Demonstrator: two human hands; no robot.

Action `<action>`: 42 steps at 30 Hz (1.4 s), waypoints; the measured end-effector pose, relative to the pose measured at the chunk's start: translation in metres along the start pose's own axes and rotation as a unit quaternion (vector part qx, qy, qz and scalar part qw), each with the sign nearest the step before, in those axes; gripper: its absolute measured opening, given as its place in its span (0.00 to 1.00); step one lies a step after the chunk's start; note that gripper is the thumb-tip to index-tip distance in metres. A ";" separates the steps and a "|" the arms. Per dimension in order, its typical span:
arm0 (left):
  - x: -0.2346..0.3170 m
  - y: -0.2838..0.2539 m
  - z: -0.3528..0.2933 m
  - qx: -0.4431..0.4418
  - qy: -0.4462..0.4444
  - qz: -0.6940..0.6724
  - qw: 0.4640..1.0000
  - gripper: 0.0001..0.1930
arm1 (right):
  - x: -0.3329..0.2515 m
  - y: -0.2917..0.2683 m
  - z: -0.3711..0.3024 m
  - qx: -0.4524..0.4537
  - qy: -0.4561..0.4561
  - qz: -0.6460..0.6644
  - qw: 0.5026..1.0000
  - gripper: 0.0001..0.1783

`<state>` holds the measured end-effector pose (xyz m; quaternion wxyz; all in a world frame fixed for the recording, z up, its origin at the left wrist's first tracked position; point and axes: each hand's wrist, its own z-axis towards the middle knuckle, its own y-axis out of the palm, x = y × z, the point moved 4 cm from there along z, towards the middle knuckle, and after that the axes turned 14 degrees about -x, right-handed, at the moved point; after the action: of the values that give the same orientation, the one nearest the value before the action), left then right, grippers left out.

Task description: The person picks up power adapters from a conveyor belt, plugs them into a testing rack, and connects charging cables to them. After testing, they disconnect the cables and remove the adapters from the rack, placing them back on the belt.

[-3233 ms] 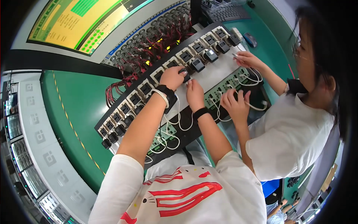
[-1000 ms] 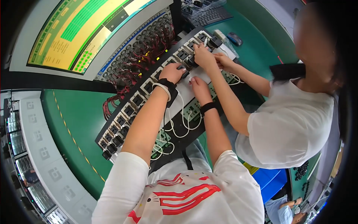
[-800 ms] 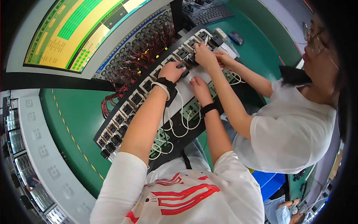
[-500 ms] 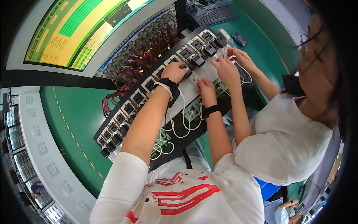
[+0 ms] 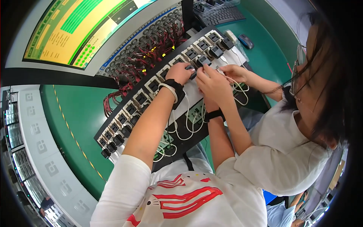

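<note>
My left hand [image 5: 179, 73], with a dark band and a pale bracelet at the wrist, is closed around a black charger [image 5: 191, 71] at the row of sockets on a long black test board [image 5: 153, 84]. My right hand [image 5: 208, 101] is close by on the right, mostly covered by a co-worker's hand [image 5: 214, 84], so its fingers are hidden. The co-worker's other hand [image 5: 235, 72] pinches a white cable [image 5: 245, 90]. Further black chargers [image 5: 203, 60] sit along the board. White cables hang below to green circuit boards [image 5: 194, 113].
A lit monitor [image 5: 79, 30] stands at upper left, above a bank of red wires [image 5: 151, 56]. A keyboard [image 5: 221, 17] and mouse [image 5: 245, 41] lie on the green table [image 5: 264, 34] at the far right. The co-worker [image 5: 287, 132] leans in closely from the right.
The co-worker's nearer hand has moved left, over my right hand, and the co-worker leans further in. My left hand stays on the black charger.
</note>
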<state>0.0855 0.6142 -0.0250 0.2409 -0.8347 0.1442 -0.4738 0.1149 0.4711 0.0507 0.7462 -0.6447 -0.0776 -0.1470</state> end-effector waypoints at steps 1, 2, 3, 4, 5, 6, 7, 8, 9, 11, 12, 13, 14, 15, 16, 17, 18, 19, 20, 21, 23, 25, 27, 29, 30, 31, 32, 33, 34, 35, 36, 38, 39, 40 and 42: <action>-0.002 0.001 0.004 0.000 0.007 0.000 1.000 0.17 | 0.005 0.003 0.009 0.000 -0.001 -0.003 1.000 0.10; 0.002 0.002 0.003 -0.003 0.011 -0.001 1.000 0.17 | 0.007 0.009 0.020 -0.039 -0.003 -0.062 0.997 0.10; 0.004 0.003 0.002 -0.004 0.009 -0.003 1.000 0.17 | 0.007 0.014 0.026 -0.078 -0.007 -0.121 0.990 0.10; 0.006 0.004 0.001 -0.015 -0.005 0.021 1.000 0.16 | 0.006 0.017 0.028 -0.116 -0.029 -0.152 0.981 0.09; 0.015 0.005 0.000 -0.028 -0.014 0.044 0.999 0.16 | 0.009 0.025 0.028 -0.121 -0.028 -0.155 0.980 0.09; 0.013 0.005 0.001 -0.026 -0.013 0.043 0.999 0.16 | 0.009 0.039 0.035 -0.141 -0.036 -0.137 0.980 0.09; 0.010 0.005 0.003 -0.026 -0.016 0.034 0.999 0.17 | 0.009 0.051 0.038 -0.161 -0.044 -0.119 0.979 0.09; 0.007 0.003 0.003 -0.024 -0.023 0.024 0.999 0.17 | 0.006 0.047 0.040 -0.160 -0.048 -0.117 0.979 0.09; 0.004 0.003 0.002 -0.022 -0.027 0.023 0.999 0.17 | 0.003 0.043 0.040 -0.160 -0.032 -0.143 0.976 0.10; 0.007 0.006 0.002 -0.005 -0.019 0.027 0.999 0.17 | 0.003 0.049 0.034 -0.165 -0.015 -0.172 0.971 0.10; 0.007 0.007 0.002 -0.006 -0.020 0.026 0.999 0.17 | 0.003 0.057 0.030 -0.159 0.014 -0.125 0.979 0.10; -0.006 -0.003 -0.002 0.008 -0.032 0.028 0.999 0.18 | -0.059 0.027 -0.012 -0.142 0.028 -0.071 0.987 0.10; 0.014 0.012 0.007 -0.005 -0.007 0.032 0.999 0.18 | 0.007 0.069 0.023 -0.149 0.076 -0.036 0.985 0.11; 0.002 0.006 0.004 0.003 -0.019 0.033 0.999 0.18 | -0.051 0.042 -0.025 -0.133 0.094 0.018 0.986 0.11; -0.009 -0.001 0.000 0.012 -0.026 0.038 0.999 0.19 | -0.057 0.052 -0.019 -0.117 0.112 0.073 0.984 0.12; -0.006 0.001 0.002 0.011 -0.016 0.043 0.999 0.19 | -0.056 0.057 -0.022 -0.108 0.143 0.116 0.977 0.13; -0.004 0.001 0.002 0.012 -0.014 0.046 0.999 0.19 | -0.055 0.064 -0.024 -0.097 0.173 0.162 0.967 0.14; 0.018 0.017 0.011 -0.009 -0.003 0.036 0.999 0.19 | 0.022 0.107 0.015 -0.092 0.225 0.191 0.951 0.15; 0.015 0.015 0.011 -0.009 -0.020 0.028 0.999 0.19 | 0.027 0.119 0.021 -0.074 0.251 0.240 0.935 0.16; 0.018 0.017 0.010 -0.009 -0.017 0.034 0.999 0.19 | 0.032 0.124 0.016 -0.057 0.280 0.284 0.915 0.17; -0.008 -0.008 -0.009 0.040 -0.027 0.045 0.998 0.19 | -0.059 0.105 -0.024 -0.015 0.294 0.401 0.867 0.20; 0.010 0.005 -0.022 0.056 -0.045 0.121 0.990 0.27 | -0.049 0.108 -0.034 0.022 0.344 0.477 0.808 0.22; 0.012 0.028 -0.065 0.187 0.060 0.194 0.961 0.29 | -0.063 0.102 -0.051 0.036 0.367 0.456 0.810 0.28; 0.009 0.045 -0.137 0.166 0.135 0.133 0.968 0.28 | -0.081 0.037 -0.077 0.123 0.333 0.427 0.831 0.25; 0.013 0.051 -0.181 0.146 0.125 0.149 0.970 0.26 | -0.090 0.021 -0.098 0.114 0.364 0.531 0.757 0.23; 0.005 0.058 -0.225 0.148 0.155 0.129 0.968 0.23 | -0.102 0.009 -0.111 0.099 0.382 0.628 0.671 0.21; -0.006 0.063 -0.267 0.135 0.140 0.119 0.974 0.20 | -0.111 -0.003 -0.117 0.102 0.366 0.634 0.673 0.21; -0.020 0.069 -0.304 0.115 0.100 0.137 0.979 0.19 | -0.124 -0.002 -0.121 0.004 0.365 0.731 0.576 0.20; -0.038 0.073 -0.338 0.109 0.065 0.108 0.986 0.19 | -0.139 0.000 -0.120 -0.095 0.354 0.806 0.464 0.19; -0.054 0.075 -0.370 0.104 0.028 0.081 0.991 0.19 | -0.147 0.005 -0.108 -0.094 0.342 0.811 0.466 0.19; -0.066 0.078 -0.398 0.108 -0.022 0.082 0.991 0.18 | -0.155 0.015 -0.089 -0.070 0.281 0.784 0.549 0.20; -0.074 0.085 -0.436 0.127 -0.083 0.084 0.985 0.17 | -0.166 0.008 -0.038 0.018 0.178 0.677 0.714 0.23; -0.074 0.087 -0.447 0.139 -0.108 0.063 0.982 0.17 | -0.171 -0.004 -0.010 0.085 0.146 0.591 0.789 0.26; -0.076 0.089 -0.457 0.150 -0.130 0.041 0.979 0.17 | -0.180 -0.007 0.008 0.090 0.138 0.593 0.788 0.26; -0.073 0.100 -0.456 0.185 -0.114 0.047 0.975 0.17 | -0.190 0.003 0.042 -0.085 0.212 0.418 0.879 0.31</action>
<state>-0.3456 0.4435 0.0667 0.4279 -0.8164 0.0648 -0.3824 -0.0605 0.5352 -0.0040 0.6790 -0.6316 0.3722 0.0393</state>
